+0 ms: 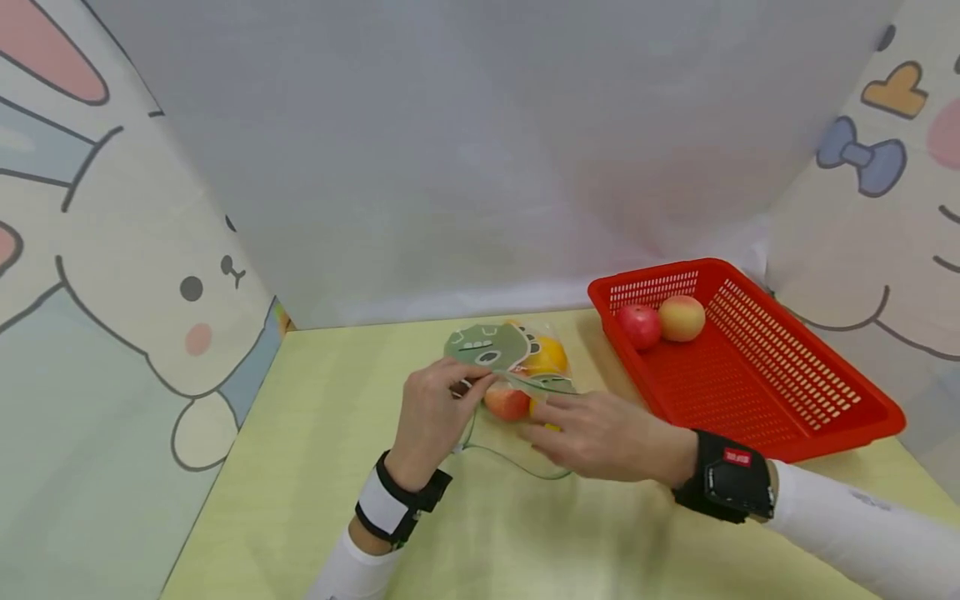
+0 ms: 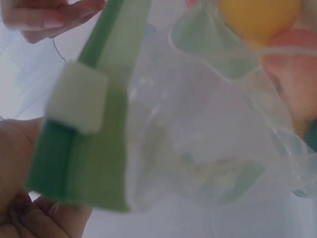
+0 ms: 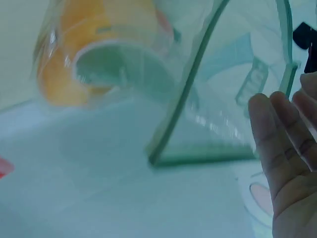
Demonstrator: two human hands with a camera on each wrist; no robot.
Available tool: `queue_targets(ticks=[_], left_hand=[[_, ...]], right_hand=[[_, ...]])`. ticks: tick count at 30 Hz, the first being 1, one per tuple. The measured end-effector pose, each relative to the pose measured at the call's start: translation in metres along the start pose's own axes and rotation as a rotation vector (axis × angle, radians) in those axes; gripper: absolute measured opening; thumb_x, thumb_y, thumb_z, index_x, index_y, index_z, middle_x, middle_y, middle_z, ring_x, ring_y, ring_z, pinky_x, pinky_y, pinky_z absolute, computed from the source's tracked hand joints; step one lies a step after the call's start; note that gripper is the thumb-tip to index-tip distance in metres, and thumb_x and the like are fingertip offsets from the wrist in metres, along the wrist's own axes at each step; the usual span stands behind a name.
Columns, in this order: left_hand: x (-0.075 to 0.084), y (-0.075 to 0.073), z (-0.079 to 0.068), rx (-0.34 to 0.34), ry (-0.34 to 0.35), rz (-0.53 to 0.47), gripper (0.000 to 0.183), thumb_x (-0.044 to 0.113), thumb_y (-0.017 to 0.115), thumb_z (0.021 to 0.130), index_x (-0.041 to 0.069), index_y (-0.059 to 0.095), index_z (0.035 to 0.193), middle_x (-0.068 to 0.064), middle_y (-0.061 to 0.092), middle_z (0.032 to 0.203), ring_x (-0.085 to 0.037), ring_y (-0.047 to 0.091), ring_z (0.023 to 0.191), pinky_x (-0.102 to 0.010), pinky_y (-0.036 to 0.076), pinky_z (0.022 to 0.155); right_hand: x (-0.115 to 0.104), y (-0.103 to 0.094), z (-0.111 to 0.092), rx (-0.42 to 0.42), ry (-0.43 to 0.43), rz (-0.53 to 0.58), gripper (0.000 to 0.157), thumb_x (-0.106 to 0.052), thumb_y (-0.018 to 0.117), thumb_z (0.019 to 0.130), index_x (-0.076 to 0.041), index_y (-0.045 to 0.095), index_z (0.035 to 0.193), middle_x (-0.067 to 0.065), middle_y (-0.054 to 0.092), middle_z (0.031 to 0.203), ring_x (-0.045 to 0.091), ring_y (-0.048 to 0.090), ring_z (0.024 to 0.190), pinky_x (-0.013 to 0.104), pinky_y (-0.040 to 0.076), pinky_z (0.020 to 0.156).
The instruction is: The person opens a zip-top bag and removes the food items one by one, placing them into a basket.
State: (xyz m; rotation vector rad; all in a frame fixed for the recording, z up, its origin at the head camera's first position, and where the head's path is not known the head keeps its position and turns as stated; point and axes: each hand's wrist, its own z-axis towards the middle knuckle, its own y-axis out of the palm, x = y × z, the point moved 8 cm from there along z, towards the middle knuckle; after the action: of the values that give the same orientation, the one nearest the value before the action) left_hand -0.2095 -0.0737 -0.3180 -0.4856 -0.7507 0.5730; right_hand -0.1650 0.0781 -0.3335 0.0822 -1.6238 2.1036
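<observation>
A clear slider-zip bag with a green cartoon print lies mid-table. Inside it are an orange-yellow fruit and a red-yellow fruit, among others. Its green-edged mouth gapes toward me, and a white slider sits on the green strip in the left wrist view. My left hand pinches the mouth's upper edge between thumb and fingers. At the right side of the mouth is my right hand. In the right wrist view its fingers are fairly straight beside the green edge; whether they touch it is unclear.
A red plastic basket with slotted walls stands on the right. It holds a red pomegranate-like fruit and a peach-like fruit. A pale wall rises behind the yellow table; cartoon-printed panels flank both sides.
</observation>
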Motion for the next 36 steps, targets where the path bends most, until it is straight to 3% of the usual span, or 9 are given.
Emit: queue_targets(ticks=[2,6,8,13,16,20,24,28,36], left_hand=[[0.000,0.000,0.000,0.000,0.004,0.005,0.009,0.013,0.087,0.087,0.006,0.085,0.094,-0.006,0.079,0.082,-0.015,0.074,0.063,-0.020,0.061,0.061],[0.001,0.001,-0.001,0.005,0.007,-0.003,0.009,0.013,0.087,0.087,0.006,0.085,0.094,-0.007,0.079,0.082,-0.015,0.073,0.063,-0.019,0.060,0.061],[0.002,0.001,-0.002,0.011,0.010,-0.010,0.009,0.011,0.087,0.086,0.006,0.085,0.093,-0.006,0.078,0.081,-0.015,0.073,0.063,-0.019,0.060,0.061],[0.002,0.002,-0.002,0.008,0.021,-0.017,0.007,0.009,0.087,0.086,0.007,0.085,0.092,-0.006,0.079,0.082,-0.014,0.073,0.064,-0.020,0.061,0.061],[0.002,0.003,-0.002,-0.001,0.024,-0.021,0.007,0.008,0.087,0.086,0.006,0.085,0.092,-0.006,0.079,0.082,-0.014,0.073,0.066,-0.019,0.060,0.062],[0.001,0.003,-0.002,-0.011,0.017,-0.035,0.008,0.007,0.087,0.085,0.005,0.085,0.092,-0.007,0.079,0.082,-0.014,0.072,0.065,-0.018,0.060,0.061],[0.000,0.005,-0.003,-0.020,0.006,-0.041,0.008,0.007,0.087,0.085,0.004,0.085,0.092,-0.008,0.078,0.083,-0.015,0.072,0.065,-0.018,0.059,0.060],[0.000,0.006,-0.003,-0.022,-0.006,-0.040,0.009,0.008,0.088,0.085,0.003,0.084,0.092,-0.009,0.078,0.082,-0.015,0.073,0.065,-0.019,0.060,0.060],[0.000,0.007,-0.002,-0.026,-0.007,-0.038,0.009,0.009,0.088,0.085,0.002,0.084,0.090,-0.010,0.077,0.081,-0.016,0.072,0.064,-0.020,0.060,0.061]], right_hand=[[-0.008,0.021,0.007,-0.119,0.043,0.021,0.038,-0.022,0.085,0.090,-0.014,0.066,0.122,-0.002,0.068,0.102,0.011,0.061,0.082,0.011,0.041,0.053],[-0.009,0.061,0.015,-0.253,0.157,0.042,0.045,-0.019,0.083,0.092,-0.012,0.062,0.131,0.002,0.065,0.121,0.015,0.063,0.089,0.016,0.052,0.057],[-0.007,0.073,0.018,-0.242,0.166,-0.018,0.048,-0.018,0.083,0.091,-0.008,0.061,0.133,0.006,0.064,0.128,0.019,0.066,0.097,0.024,0.062,0.068],[0.002,0.086,0.018,-0.246,0.269,-0.129,0.048,-0.015,0.085,0.090,-0.003,0.062,0.131,0.013,0.064,0.125,0.025,0.069,0.106,0.030,0.065,0.080],[0.008,0.091,0.014,-0.296,0.365,-0.146,0.049,-0.017,0.088,0.087,-0.003,0.064,0.128,0.012,0.065,0.120,0.024,0.070,0.100,0.030,0.066,0.079],[0.007,0.094,0.012,-0.334,0.385,-0.348,0.044,-0.024,0.088,0.088,-0.003,0.068,0.121,0.011,0.067,0.111,0.022,0.068,0.087,0.027,0.065,0.076],[0.003,0.096,0.013,-0.311,0.346,-0.642,0.031,-0.030,0.080,0.094,-0.005,0.070,0.109,0.007,0.067,0.097,0.020,0.061,0.072,0.022,0.057,0.060],[0.004,0.100,0.013,-0.258,0.343,-0.809,0.023,-0.029,0.069,0.099,-0.007,0.070,0.103,0.002,0.066,0.084,0.017,0.058,0.062,0.021,0.047,0.050],[0.010,0.105,0.008,-0.063,0.364,-0.759,0.034,-0.009,0.034,0.102,-0.008,0.067,0.095,-0.002,0.062,0.073,0.013,0.055,0.056,0.022,0.042,0.048]])
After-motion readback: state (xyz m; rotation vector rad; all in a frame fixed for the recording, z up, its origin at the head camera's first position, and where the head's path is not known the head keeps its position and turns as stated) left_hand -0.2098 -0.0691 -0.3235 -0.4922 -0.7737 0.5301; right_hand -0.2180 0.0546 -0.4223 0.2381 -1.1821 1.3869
